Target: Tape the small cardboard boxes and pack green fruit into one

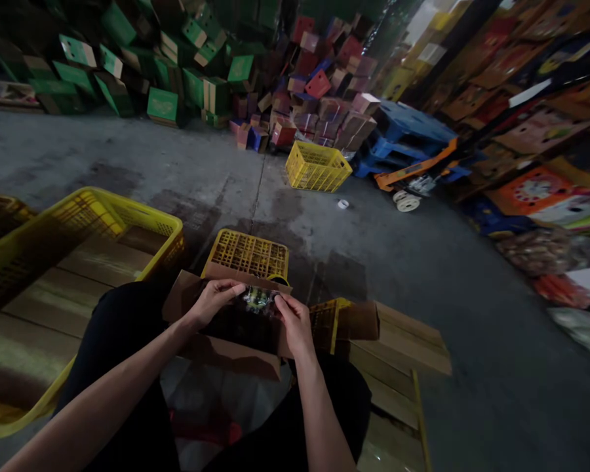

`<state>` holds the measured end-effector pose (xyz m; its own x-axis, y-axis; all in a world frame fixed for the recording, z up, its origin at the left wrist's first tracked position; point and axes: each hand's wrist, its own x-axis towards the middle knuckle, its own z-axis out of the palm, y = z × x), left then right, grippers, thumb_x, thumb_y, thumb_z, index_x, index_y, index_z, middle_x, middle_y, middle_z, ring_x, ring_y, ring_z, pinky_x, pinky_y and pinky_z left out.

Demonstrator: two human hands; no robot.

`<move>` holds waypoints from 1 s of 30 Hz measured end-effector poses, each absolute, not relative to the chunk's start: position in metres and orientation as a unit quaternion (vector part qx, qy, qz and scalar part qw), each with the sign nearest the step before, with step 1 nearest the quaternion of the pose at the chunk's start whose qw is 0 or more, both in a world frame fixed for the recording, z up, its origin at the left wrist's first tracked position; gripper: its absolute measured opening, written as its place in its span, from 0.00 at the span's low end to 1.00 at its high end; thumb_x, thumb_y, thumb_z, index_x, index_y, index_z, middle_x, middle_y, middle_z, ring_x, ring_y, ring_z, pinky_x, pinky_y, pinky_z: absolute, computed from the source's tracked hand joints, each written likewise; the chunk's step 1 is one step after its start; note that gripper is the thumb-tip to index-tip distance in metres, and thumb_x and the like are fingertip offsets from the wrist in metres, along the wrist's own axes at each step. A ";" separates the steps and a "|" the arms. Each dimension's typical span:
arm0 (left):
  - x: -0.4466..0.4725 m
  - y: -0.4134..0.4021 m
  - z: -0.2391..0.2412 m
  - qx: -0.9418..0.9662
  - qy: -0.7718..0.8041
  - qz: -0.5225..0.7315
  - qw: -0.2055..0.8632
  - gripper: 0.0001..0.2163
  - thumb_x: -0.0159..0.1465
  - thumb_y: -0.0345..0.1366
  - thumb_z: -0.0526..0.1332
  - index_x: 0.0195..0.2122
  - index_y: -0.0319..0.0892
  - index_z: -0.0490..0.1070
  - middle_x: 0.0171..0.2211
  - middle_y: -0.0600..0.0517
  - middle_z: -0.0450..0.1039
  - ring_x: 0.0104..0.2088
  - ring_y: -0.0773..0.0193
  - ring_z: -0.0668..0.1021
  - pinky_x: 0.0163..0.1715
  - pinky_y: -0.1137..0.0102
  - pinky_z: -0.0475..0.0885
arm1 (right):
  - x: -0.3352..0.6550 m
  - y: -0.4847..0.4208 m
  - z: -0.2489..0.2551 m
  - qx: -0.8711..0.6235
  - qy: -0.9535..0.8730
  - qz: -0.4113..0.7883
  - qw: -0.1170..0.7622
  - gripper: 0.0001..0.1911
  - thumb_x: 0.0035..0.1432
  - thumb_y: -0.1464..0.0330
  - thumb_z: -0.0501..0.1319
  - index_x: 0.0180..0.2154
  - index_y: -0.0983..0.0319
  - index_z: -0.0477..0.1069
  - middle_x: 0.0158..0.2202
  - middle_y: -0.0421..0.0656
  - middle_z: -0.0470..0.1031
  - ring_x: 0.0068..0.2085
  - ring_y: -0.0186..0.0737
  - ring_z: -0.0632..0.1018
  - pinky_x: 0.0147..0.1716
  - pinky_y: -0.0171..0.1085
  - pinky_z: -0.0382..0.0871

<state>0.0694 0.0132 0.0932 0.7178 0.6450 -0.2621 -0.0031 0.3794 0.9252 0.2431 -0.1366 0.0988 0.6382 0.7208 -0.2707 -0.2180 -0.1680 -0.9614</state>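
Between my two hands is a small clear plastic pack (258,299) with something green and yellowish inside; its contents are too dim to name. My left hand (215,300) pinches the pack's left end between thumb and fingers. At the other end my right hand (294,322) grips it the same way. Both hands are over an open cardboard box (240,354) with its flaps folded outward, in front of my knees. The inside of the box is dark, so what lies in it cannot be made out.
A large yellow crate (164,252) holding cardboard boxes stands at left. An upturned yellow crate (248,254) is just beyond the open box. More cartons (398,393) lie to the right. Farther off are a yellow basket (319,169), blue pallets (403,131), an orange pallet jack (417,167) and piled green boxes (162,105).
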 end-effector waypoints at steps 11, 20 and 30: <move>0.073 0.011 0.096 0.536 0.350 0.279 0.716 0.19 0.56 0.51 0.72 0.38 0.40 0.85 0.34 0.50 0.83 0.35 0.58 0.80 0.39 0.69 0.72 | 0.243 -0.134 0.100 -0.680 -0.192 0.377 0.599 0.23 0.51 0.50 0.72 0.44 0.56 0.83 0.45 0.45 0.84 0.46 0.51 0.81 0.44 0.44 0.77; 0.072 0.014 0.088 0.470 0.362 0.148 0.791 0.34 0.56 0.64 0.67 0.53 0.41 0.78 0.51 0.41 0.79 0.50 0.46 0.80 0.46 0.59 0.77 | 0.242 -0.136 0.108 -0.685 -0.244 0.347 0.592 0.19 0.54 0.52 0.70 0.43 0.55 0.84 0.45 0.44 0.84 0.47 0.54 0.82 0.49 0.47 0.75; 0.070 0.018 0.085 0.382 0.312 0.127 0.861 0.27 0.53 0.50 0.76 0.50 0.42 0.77 0.48 0.44 0.78 0.48 0.53 0.80 0.48 0.61 0.76 | 0.238 -0.140 0.137 -0.641 -0.433 0.369 0.515 0.13 0.62 0.53 0.65 0.44 0.48 0.83 0.58 0.41 0.76 0.65 0.51 0.69 0.65 0.49 0.61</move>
